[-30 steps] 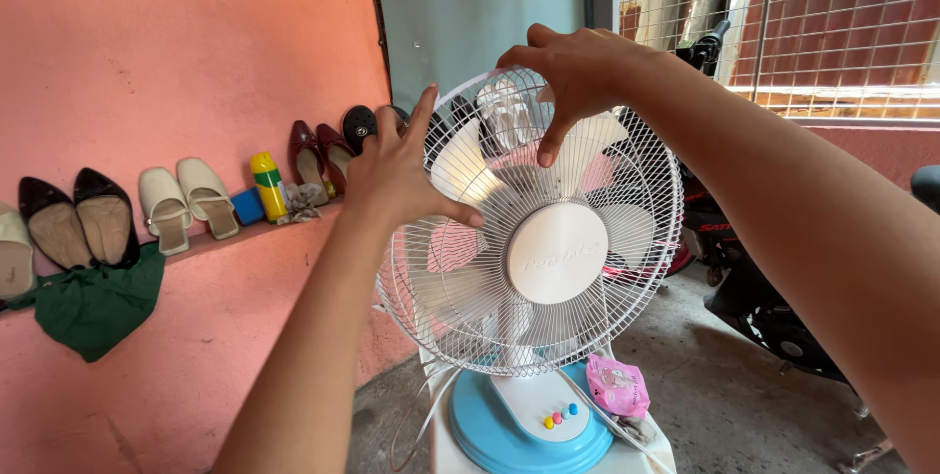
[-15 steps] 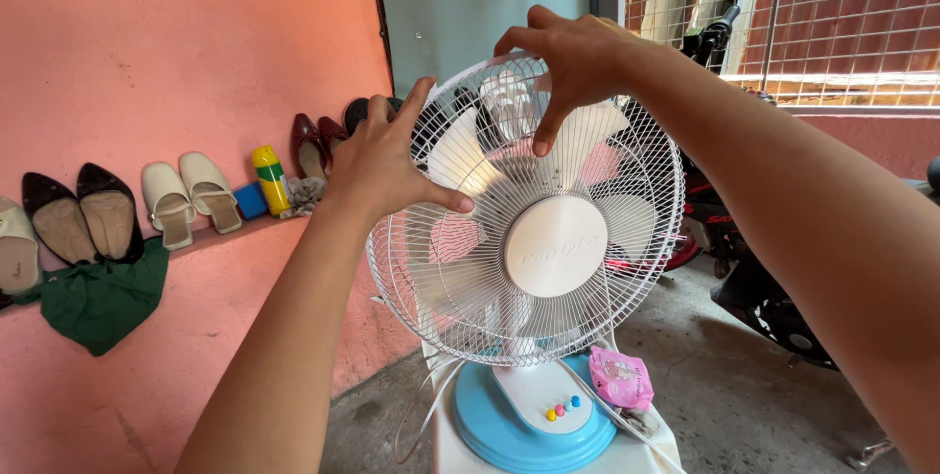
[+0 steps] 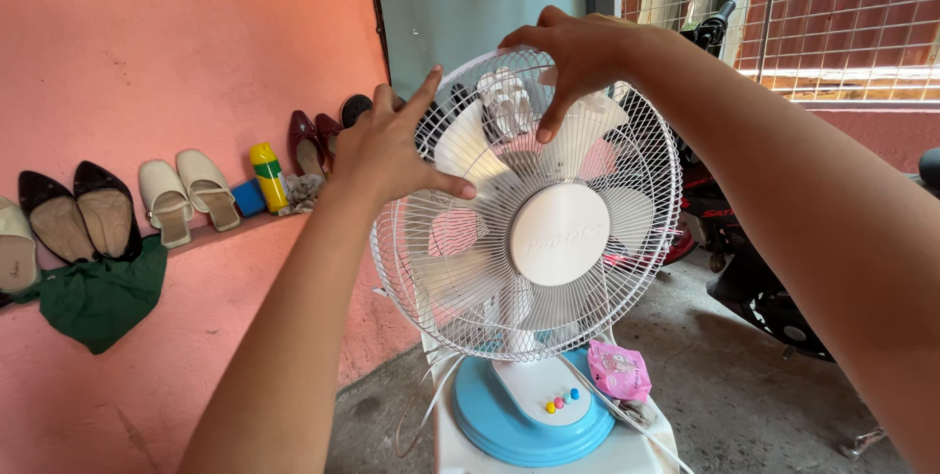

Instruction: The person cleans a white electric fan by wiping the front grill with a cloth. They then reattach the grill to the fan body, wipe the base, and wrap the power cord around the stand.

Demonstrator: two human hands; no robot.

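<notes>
Gripping: left hand steadies fan grille, fingers spread wide.
Pinching: right hand fingers narrow on top rim; best pressed evenly.

A salmon-pink plastered wall fills the left side, with a narrow ledge running along it. On the ledge stand pairs of shoes: dark pointed flats, cream mules and dark red heels, with a yellow spray can between them and a green cloth hanging over the edge. A pale teal wall panel stands behind. To the right, a white wire window grille lets in daylight before a red brick wall. A black motorbike is parked on the grey concrete floor.
</notes>
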